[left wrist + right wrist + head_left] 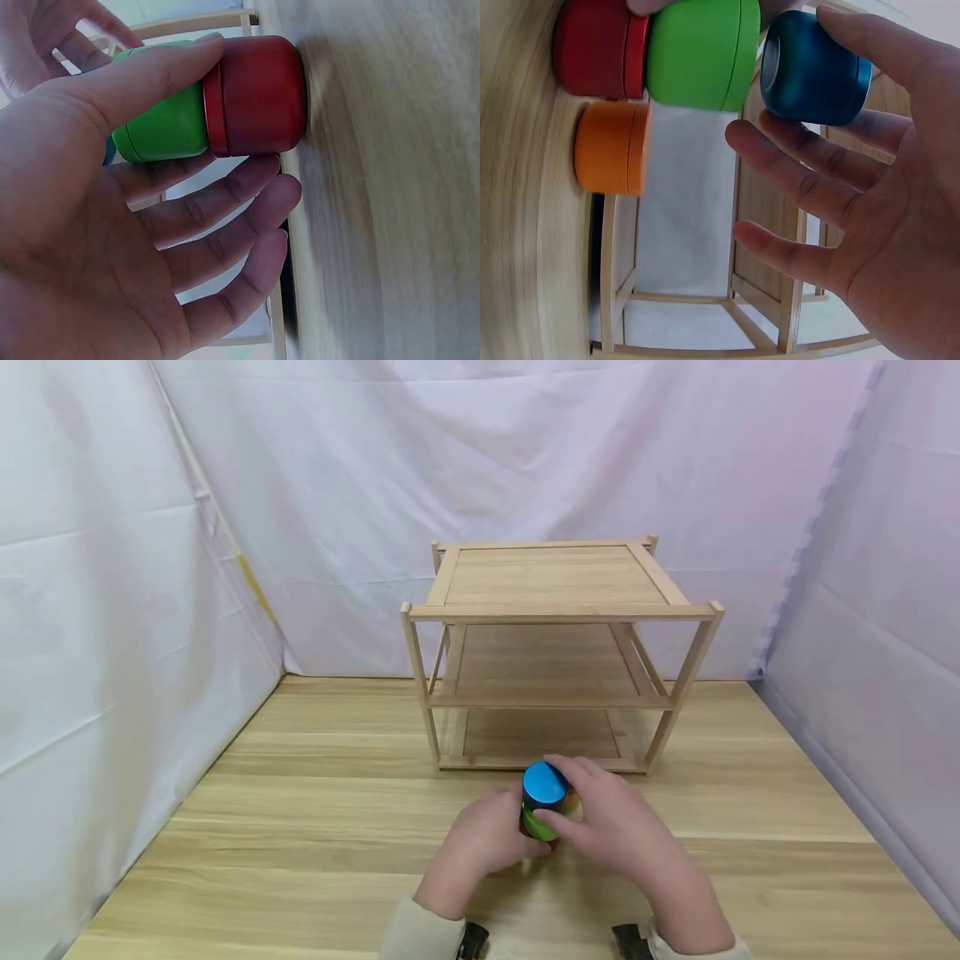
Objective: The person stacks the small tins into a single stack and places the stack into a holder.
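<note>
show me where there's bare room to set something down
Bare tabletop lies left of the rack, out to the left curtain, and right of it toward the right curtain. The top shelf is bare too. Crowded: before the rack, where left hand, right hand, red container, green container, blue container and orange container cluster.

Pale cream sleeves (423,931), small black fittings (472,941) beside them, bare hands (489,831).
</note>
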The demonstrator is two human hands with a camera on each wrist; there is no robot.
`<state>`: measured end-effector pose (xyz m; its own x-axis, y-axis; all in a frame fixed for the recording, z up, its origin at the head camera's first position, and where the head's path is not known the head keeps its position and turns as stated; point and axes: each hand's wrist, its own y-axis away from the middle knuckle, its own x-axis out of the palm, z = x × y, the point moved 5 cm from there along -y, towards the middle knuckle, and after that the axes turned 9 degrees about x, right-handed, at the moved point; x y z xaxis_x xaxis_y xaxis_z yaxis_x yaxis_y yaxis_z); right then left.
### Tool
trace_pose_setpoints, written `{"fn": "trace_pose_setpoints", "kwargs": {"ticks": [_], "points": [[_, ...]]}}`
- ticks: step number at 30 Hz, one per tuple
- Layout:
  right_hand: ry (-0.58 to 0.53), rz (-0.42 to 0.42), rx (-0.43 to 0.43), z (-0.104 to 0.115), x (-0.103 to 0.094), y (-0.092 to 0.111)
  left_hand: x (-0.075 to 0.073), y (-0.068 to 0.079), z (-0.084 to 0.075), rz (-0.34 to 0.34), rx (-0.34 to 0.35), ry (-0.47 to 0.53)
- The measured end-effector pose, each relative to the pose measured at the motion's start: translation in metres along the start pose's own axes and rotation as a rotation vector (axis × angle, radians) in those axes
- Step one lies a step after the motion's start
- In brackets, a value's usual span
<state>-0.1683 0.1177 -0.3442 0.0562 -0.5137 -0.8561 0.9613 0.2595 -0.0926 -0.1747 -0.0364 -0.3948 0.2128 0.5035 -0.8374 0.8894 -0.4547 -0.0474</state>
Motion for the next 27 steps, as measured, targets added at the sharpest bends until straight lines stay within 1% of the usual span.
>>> {"fn": "trace_pose_setpoints", "kwargs": {"ticks": [2, 7, 11, 19, 27], "points": [[-0.001, 0.011, 0.004, 0.001, 0.002, 0.001, 0.001, 0.0, 0.0, 0.006, -0.005, 0.0], [-0.005, 0.045, 0.06, -0.002, 0.008, 0.001, 0.005, 0.001, 0.002, 0.033, -0.025, 0.016], [-0.011, 0.061, 0.077, -0.005, 0.011, 0.002, 0.007, 0.001, 0.003, 0.042, -0.031, 0.043], [-0.017, 0.055, 0.064, -0.008, 0.01, 0.003, 0.004, 0.0, 0.006, 0.013, -0.022, 0.115], [-0.022, 0.029, 0.007, -0.005, 0.01, 0.001, 0.001, -0.002, 0.012, 0.008, -0.018, 0.123]]}}
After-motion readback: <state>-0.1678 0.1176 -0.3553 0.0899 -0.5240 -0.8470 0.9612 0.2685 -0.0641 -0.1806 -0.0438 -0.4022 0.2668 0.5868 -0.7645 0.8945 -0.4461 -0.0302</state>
